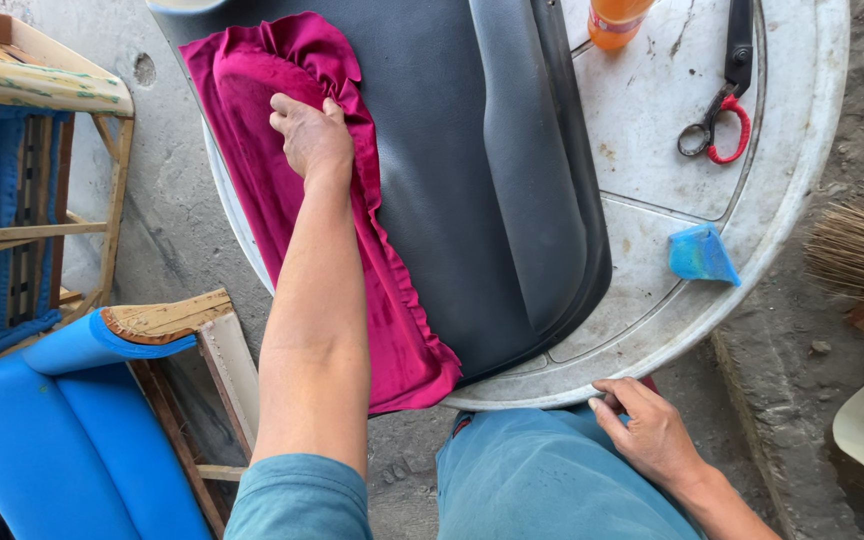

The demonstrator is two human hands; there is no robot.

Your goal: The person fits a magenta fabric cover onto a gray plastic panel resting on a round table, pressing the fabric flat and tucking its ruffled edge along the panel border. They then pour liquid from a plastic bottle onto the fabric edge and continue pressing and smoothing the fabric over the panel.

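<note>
Left hand (310,135) is pressing knuckles-down on the magenta cloth (282,210), fingers curled together, bunching a fold rather than pinching it; grip is closed against the fabric, not wrapped round it. Cloth is lying along the left edge of the round white bench (802,120), half over the black vinyl panel (452,170), with its lower end hanging off the near-left rim. It's looking light, soft, velvety and limp: ruffling along the panel side, so it's likely going to slide and pucker under a push. Best hold is probably the gathered edge by the knuckles, or the free near corner. The panel is reading stiffer and slicker, so the cloth is probably creeping on it. Right hand (652,430) is resting at the near rim of the bench, fingertips touching the edge, holding nothing. Red-handled scissors (717,125), a blue wedge (700,255) and an orange bottle (614,20) are sitting well apart on the right side.
</note>
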